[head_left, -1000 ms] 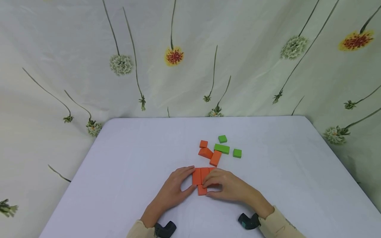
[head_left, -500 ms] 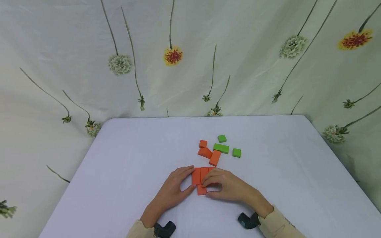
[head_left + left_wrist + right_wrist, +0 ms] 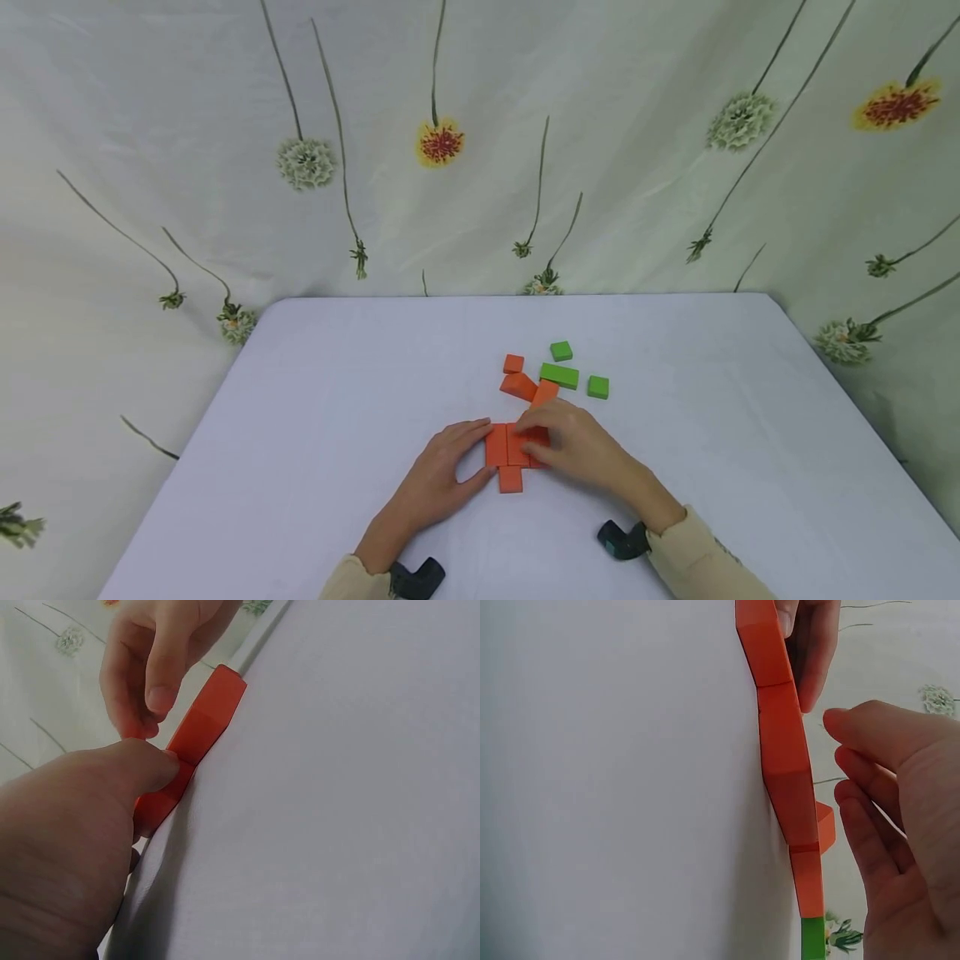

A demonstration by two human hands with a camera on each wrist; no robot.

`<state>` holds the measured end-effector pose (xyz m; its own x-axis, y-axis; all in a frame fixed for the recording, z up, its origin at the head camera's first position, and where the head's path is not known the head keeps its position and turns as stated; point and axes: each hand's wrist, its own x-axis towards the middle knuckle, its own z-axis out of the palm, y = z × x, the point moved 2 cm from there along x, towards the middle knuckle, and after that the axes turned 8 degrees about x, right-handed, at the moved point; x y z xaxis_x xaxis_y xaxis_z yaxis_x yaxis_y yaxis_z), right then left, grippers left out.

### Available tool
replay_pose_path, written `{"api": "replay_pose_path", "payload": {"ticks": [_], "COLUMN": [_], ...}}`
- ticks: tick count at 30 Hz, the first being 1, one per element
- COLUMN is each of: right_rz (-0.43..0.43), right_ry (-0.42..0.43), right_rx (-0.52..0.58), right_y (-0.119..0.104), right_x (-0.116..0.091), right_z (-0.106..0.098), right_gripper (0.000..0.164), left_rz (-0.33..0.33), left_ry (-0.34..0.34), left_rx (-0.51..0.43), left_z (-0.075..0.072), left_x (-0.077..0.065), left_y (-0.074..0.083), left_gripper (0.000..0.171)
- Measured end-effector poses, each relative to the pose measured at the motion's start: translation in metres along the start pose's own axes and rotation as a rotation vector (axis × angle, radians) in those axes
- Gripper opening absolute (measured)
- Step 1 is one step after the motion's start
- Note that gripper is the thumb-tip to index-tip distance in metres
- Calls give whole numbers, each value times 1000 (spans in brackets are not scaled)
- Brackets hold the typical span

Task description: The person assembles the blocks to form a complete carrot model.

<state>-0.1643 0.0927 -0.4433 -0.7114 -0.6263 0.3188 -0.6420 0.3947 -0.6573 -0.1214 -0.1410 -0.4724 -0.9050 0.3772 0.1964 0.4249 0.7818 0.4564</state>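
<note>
Three upright orange blocks lie side by side on the white table in the head view, with a smaller orange block (image 3: 511,479) against their near edge. My left hand (image 3: 435,477) steadies the leftmost orange block (image 3: 496,446) between thumb and index finger at its near and far left corners. In the left wrist view the left thumb (image 3: 142,766) touches the orange side faces; the other fingers are mostly hidden. My right hand (image 3: 581,446) hovers over the right part of the group with fingers loosely bent. A gap separates it from the blocks in the right wrist view.
Beyond the group lie a small orange block (image 3: 513,363), an orange wedge-like block (image 3: 517,385) and a partly covered orange block (image 3: 545,392). Near them are a long green block (image 3: 559,375) and two small green blocks (image 3: 561,350). A flower-printed cloth hangs behind the table (image 3: 337,375).
My right hand has moved off the small near block, away from me and upward. That block now shows whole, while the hand covers part of a loose orange block. The left hand stays put.
</note>
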Motion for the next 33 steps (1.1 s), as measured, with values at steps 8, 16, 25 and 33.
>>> {"api": "replay_pose_path", "payload": {"ticks": [8, 16, 25, 33], "right_rz": [48, 166, 167, 218], "right_ry": [132, 191, 213, 171], "right_rx": [1, 14, -14, -47], "right_y": [9, 15, 30, 41], "right_x": [12, 30, 47, 60], "right_z": [-6, -12, -14, -13], "right_gripper": [26, 23, 26, 27], "left_rz": [11, 12, 5, -1], "left_ry": [7, 11, 6, 5], "left_rx": [0, -4, -6, 0], "left_z": [-1, 0, -1, -1], "left_x": [0, -1, 0, 0], "left_y": [1, 1, 2, 1], "left_gripper": [61, 61, 61, 62]}}
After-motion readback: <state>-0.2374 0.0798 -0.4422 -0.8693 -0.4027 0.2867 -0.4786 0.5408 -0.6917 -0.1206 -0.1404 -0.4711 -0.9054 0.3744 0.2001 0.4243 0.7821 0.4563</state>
